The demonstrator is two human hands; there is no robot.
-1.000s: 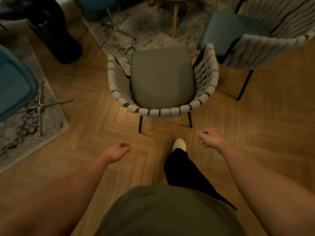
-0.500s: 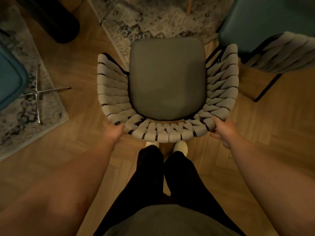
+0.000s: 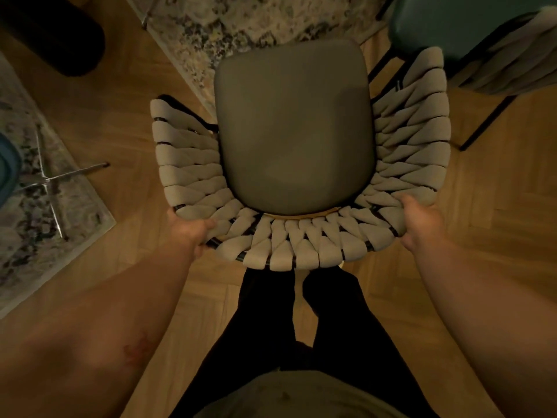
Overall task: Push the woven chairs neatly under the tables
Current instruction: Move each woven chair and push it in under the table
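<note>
Two hands grasp the curved back of one beige woven-strap chair with a grey padded seat (image 3: pixel 295 131). The chair stands on the herringbone wooden floor (image 3: pixel 497 206) directly in front of the person, with its open front pointing away from the body. Its front edge overlaps the border of a mottled grey-and-beige patterned rug (image 3: pixel 241 22).

Left hand (image 3: pixel 193 232): positioned at the left rear corner of the woven back rim (image 3: pixel 295 251). The thumb lies over the top of the rim onto the inner straps. The other fingers curl beneath the rim on its outer side. The forearm runs nearly straight from the lower left corner of the view up to the rim.

Right hand (image 3: pixel 419 220): positioned at the right rear corner of the same rim. The thumb rests on top of the straps and the fingers wrap round the outer face, with their tips hidden. The forearm runs in from the lower right corner, so the two arms mirror each other.

Both wrists sit level with the rim, and the rim spans the gap between them. The person's legs in black trousers (image 3: pixel 271 312) stand just behind the chair back.

Surroundings:
- A second woven chair with a teal seat (image 3: pixel 470 28) stands just beside the held chair at far right.
- A chrome star-shaped chair base (image 3: pixel 51 182) rests on a second patterned rug (image 3: pixel 36 236) at left.
- A black cylindrical object (image 3: pixel 60 34) lies at top left.
</note>
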